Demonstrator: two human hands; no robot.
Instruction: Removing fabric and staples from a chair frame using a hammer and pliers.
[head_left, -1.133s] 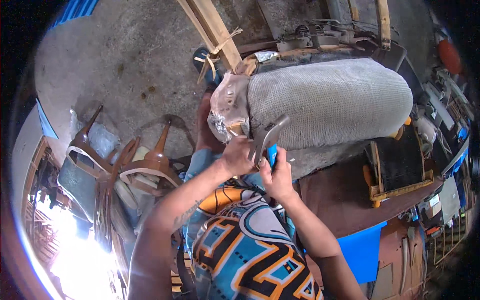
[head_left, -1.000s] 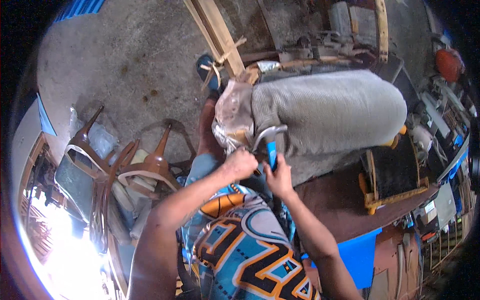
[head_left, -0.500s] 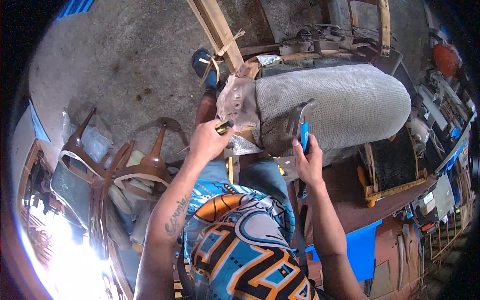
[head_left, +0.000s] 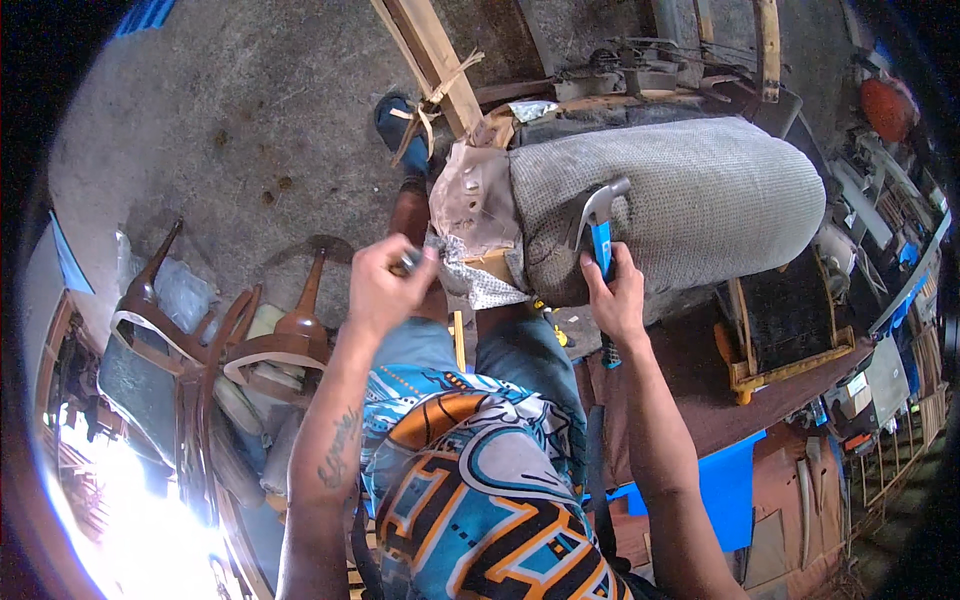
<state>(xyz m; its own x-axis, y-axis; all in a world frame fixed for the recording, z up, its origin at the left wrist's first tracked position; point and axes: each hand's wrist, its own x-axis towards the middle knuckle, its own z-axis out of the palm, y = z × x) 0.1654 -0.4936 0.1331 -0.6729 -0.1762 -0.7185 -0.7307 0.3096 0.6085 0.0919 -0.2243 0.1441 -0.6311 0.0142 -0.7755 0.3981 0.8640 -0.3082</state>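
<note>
In my right hand (head_left: 618,300) is a claw hammer (head_left: 600,222) with a blue and black handle, its steel head up against the grey woven cover. That cover wraps a long rounded sofa arm (head_left: 680,210). My left hand (head_left: 388,285) is closed around a short tool (head_left: 411,262), mostly hidden by the fingers; its kind is unclear. Just right of this hand, a brownish fabric flap (head_left: 475,195) with holes covers the arm's end. Below the flap, bare wood (head_left: 490,262) shows beside a loose patterned scrap of cloth (head_left: 492,288).
A wooden beam (head_left: 440,70) with splintered strips runs away from the sofa arm. Wooden chairs with curved legs (head_left: 305,300) lie at left. A small black-seated wooden frame (head_left: 790,325) stands at right, near piled scrap. My foot (head_left: 400,130) is beside the beam.
My left hand has drawn back left from the flap with its tool, and the cloth scrap below shows more. The hammer has shifted slightly upward in my right hand.
</note>
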